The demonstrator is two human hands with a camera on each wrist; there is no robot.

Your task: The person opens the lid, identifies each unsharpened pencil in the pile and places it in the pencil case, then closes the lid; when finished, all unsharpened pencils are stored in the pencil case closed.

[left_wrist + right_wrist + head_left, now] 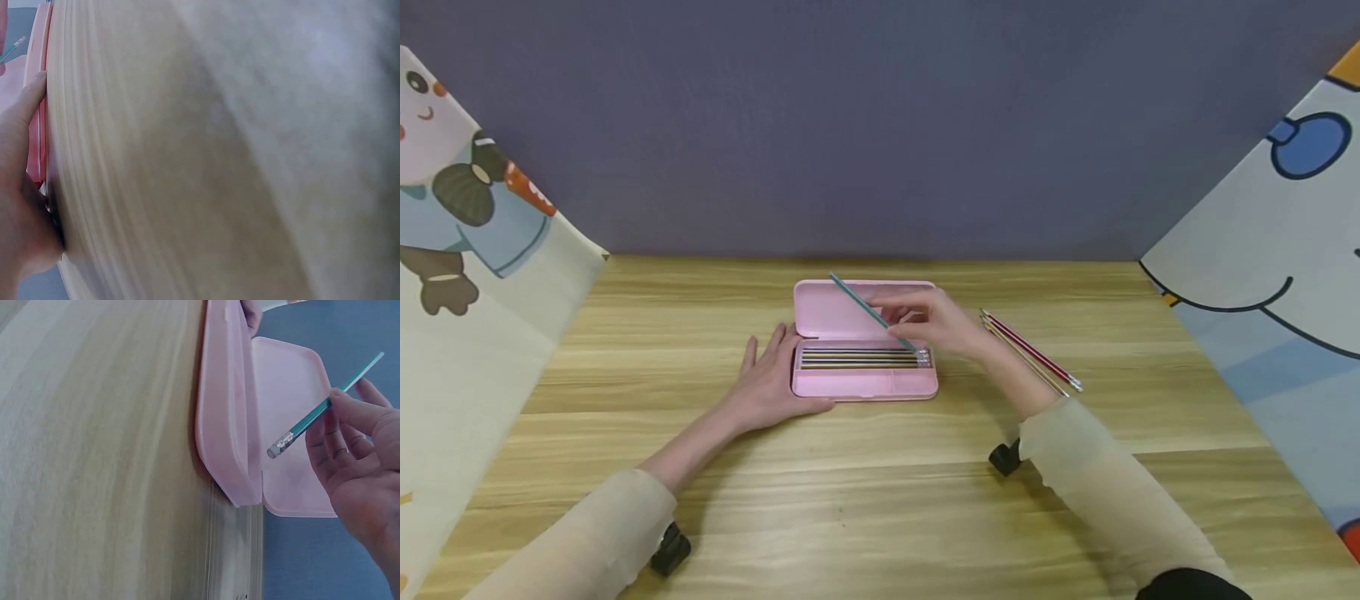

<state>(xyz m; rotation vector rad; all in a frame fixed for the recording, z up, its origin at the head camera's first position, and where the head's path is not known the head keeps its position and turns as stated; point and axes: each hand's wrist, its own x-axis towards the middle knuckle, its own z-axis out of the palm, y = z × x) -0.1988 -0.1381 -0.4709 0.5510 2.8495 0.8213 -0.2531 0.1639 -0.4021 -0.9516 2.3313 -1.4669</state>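
A pink pencil case lies with its lid swung back, and several striped-looking pencils lie side by side in its long compartment. My left hand rests against the case's left end, fingers spread and thumb along the front edge. Above the case, my right hand pinches a green pencil between thumb and fingers. That pencil is tilted, its eraser end low toward the right end of the compartment and its other end over the lid.
To the right of the case, dark red pencils and a yellow pencil lie slantwise on the wooden table, partly behind the right forearm. A blue-grey panel stands along the back, with cartoon-printed panels at both sides.
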